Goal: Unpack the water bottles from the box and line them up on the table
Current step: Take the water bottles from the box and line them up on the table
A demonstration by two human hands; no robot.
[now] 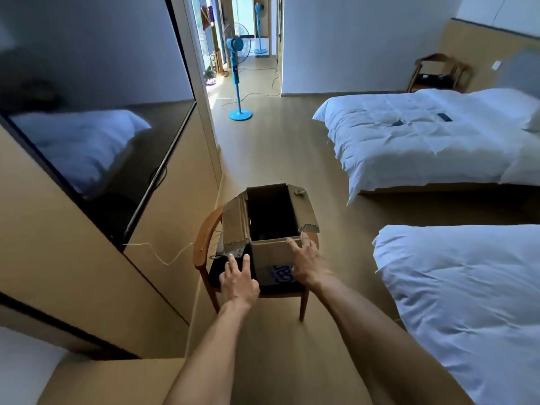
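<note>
From my feed, the cardboard box sits on the seat of a wooden chair, its four flaps folded outward and the top fully open. The inside is deep shadow; I think I see faint dark shapes low down that could be the water bottles, but I cannot tell for sure. No bottle is out of the box anywhere I can see, so I judge the unpacking has not started: every bottle has yet to be lifted out and lined up.

My right hand lies flat against the box's near wall at its right corner, fingers spread over the rim, not closed round anything. My left hand hovers open beside the box's near left corner, over the dark seat pad, gripping nothing.

The box is plain brown corrugated board, torn ragged along the flap edges, with a blue printed patch on the near wall. The chair has a curved, smooth wooden armrest and slim legs. A thin white cable trails from the wall to the chair. A pale tan corner of a counter shows at the bottom left, bare. Two beds with rumpled white duvets lie to the right.
</note>
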